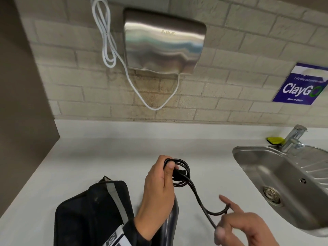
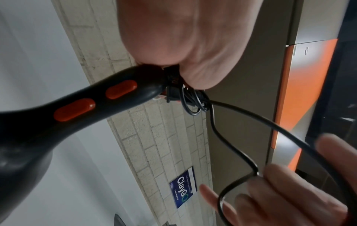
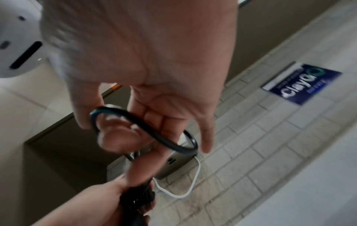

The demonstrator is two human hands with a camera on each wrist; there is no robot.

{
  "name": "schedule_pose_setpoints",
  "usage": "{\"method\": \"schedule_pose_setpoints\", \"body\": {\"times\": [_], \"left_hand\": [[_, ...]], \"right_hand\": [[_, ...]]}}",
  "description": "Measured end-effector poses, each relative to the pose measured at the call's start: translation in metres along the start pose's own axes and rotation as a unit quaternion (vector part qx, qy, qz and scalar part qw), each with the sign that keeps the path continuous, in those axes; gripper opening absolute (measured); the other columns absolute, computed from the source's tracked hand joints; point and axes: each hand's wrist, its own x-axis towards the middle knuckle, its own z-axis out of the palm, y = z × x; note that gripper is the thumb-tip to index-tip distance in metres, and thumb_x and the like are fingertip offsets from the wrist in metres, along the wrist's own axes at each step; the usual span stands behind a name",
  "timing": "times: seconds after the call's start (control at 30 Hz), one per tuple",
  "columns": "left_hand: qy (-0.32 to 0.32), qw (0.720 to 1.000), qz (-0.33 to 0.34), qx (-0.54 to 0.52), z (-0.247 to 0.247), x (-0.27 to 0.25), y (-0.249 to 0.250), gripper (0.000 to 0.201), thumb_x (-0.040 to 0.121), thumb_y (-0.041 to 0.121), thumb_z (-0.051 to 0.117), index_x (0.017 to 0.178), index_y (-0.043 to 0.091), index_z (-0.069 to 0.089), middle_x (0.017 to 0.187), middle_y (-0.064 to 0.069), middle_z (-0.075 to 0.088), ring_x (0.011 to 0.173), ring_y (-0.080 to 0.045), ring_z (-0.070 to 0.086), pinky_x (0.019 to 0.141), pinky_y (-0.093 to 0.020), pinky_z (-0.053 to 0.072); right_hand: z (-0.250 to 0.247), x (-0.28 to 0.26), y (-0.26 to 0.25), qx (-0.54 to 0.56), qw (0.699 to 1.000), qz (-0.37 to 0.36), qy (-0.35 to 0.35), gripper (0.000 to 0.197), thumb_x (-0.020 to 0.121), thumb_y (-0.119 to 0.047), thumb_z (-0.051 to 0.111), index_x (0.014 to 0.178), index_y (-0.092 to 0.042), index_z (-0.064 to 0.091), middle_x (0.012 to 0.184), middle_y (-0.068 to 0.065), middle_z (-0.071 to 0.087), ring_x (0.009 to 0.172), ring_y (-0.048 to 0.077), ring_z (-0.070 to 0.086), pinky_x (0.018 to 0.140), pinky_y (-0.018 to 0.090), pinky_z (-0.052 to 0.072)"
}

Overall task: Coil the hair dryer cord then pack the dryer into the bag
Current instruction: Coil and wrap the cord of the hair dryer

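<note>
A black hair dryer (image 2: 58,116) with two orange buttons hangs below my left hand (image 1: 159,190), which grips the handle end together with several small loops of the black cord (image 1: 179,173). From that bundle a loose stretch of cord (image 1: 204,208) droops rightward to my right hand (image 1: 237,226). My right hand pinches it between thumb and middle fingers, index finger pointing out; the right wrist view shows the cord (image 3: 139,120) looped across those fingers. A black bag (image 1: 88,210) with a grey strap lies on the counter under my left forearm.
A steel sink (image 1: 276,176) with a tap (image 1: 292,137) sits at the right of the white counter (image 1: 88,157). A wall-mounted steel hand dryer (image 1: 163,41) with a white cable (image 1: 106,41) hangs on the brick wall above. A yellow sponge (image 1: 274,140) lies beside the tap.
</note>
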Motion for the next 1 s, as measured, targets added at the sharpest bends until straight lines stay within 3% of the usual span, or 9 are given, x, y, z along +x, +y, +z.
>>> {"method": "schedule_pose_setpoints", "body": {"times": [0.07,0.13,0.23,0.33,0.43,0.6,0.77,0.87,1.0], "left_hand": [[-0.004,1.0,0.003,0.004,0.001,-0.002,0.002,0.028,0.099,0.036,0.033,0.092,0.022,0.057,0.086,0.006,0.067,0.088,-0.011,0.064,0.075,-0.015,0.048],[-0.007,1.0,0.007,0.014,0.002,-0.003,0.003,0.028,0.099,0.038,0.032,0.092,0.024,0.056,0.084,0.007,0.067,0.087,-0.012,0.063,0.074,-0.018,0.049],[-0.002,0.999,0.017,0.029,0.004,-0.004,0.002,0.027,0.1,0.039,0.032,0.09,0.026,0.054,0.083,0.008,0.064,0.085,-0.014,0.062,0.074,-0.025,0.049],[-0.003,0.999,0.027,0.034,0.008,-0.006,0.001,0.03,0.103,0.038,0.03,0.089,0.026,0.053,0.085,0.008,0.062,0.082,-0.016,0.061,0.071,-0.028,0.049],[-0.013,0.999,0.034,0.035,0.011,-0.008,0.004,0.028,0.101,0.039,0.032,0.091,0.025,0.053,0.085,0.008,0.062,0.081,-0.016,0.062,0.069,-0.03,0.049],[-0.011,0.998,0.037,0.045,0.007,-0.006,0.005,0.03,0.103,0.039,0.03,0.09,0.024,0.053,0.086,0.009,0.061,0.079,-0.016,0.06,0.067,-0.03,0.047],[-0.022,0.998,0.041,0.044,0.005,-0.003,0.002,0.032,0.102,0.039,0.031,0.091,0.02,0.054,0.084,0.007,0.062,0.078,-0.016,0.061,0.069,-0.031,0.047],[-0.052,0.997,0.053,0.036,0.006,-0.005,0.003,0.032,0.103,0.041,0.031,0.093,0.021,0.054,0.083,0.007,0.064,0.077,-0.016,0.063,0.069,-0.033,0.049],[-0.109,0.992,0.057,0.008,0.006,-0.006,0.006,0.029,0.102,0.043,0.036,0.095,0.022,0.055,0.085,0.007,0.067,0.081,-0.012,0.066,0.07,-0.026,0.053]], "right_hand": [[0.004,0.003,-0.019,-0.074,0.994,0.063,0.054,0.042,0.073,-0.063,0.065,0.053,-0.031,0.047,0.048,-0.016,0.054,0.052,-0.002,0.057,0.099,0.013,0.038],[0.003,0.009,-0.034,-0.148,0.977,0.128,0.083,0.039,0.06,-0.068,0.063,0.054,-0.033,0.05,0.051,-0.018,0.058,0.054,0.002,0.058,0.074,0.014,0.048],[-0.003,0.018,-0.048,-0.298,0.927,0.162,0.156,0.049,0.058,-0.074,0.054,0.054,-0.025,0.047,0.039,-0.013,0.05,0.062,0.005,0.054,0.043,0.018,0.036],[-0.004,0.03,-0.055,-0.31,0.92,0.093,0.224,0.035,0.073,-0.061,0.052,0.062,-0.029,0.048,0.053,-0.017,0.05,0.067,0.01,0.044,0.054,0.014,0.035],[0.005,0.041,-0.044,-0.211,0.963,0.074,0.147,0.015,0.087,-0.046,0.054,0.091,-0.032,0.057,0.089,-0.022,0.061,0.08,-0.001,0.053,0.08,0.007,0.038],[0.006,0.052,-0.04,0.063,0.971,0.23,0.004,0.005,0.091,-0.024,0.063,0.095,-0.025,0.059,0.072,-0.006,0.064,0.056,0.015,0.064,0.053,0.03,0.046],[-0.006,0.053,-0.042,-0.092,0.992,0.087,-0.026,0.016,0.093,-0.024,0.06,0.078,-0.027,0.057,0.064,-0.017,0.055,0.054,0.006,0.046,0.053,0.013,0.036],[-0.012,0.06,-0.045,-0.212,0.976,-0.015,0.053,0.008,0.094,-0.03,0.051,0.087,-0.029,0.055,0.078,-0.017,0.055,0.071,0.005,0.052,0.064,0.019,0.043],[-0.012,0.073,-0.036,-0.19,0.974,-0.048,0.117,0.008,0.095,-0.024,0.052,0.095,-0.022,0.06,0.083,-0.013,0.059,0.067,0.009,0.057,0.061,0.029,0.049]]}}
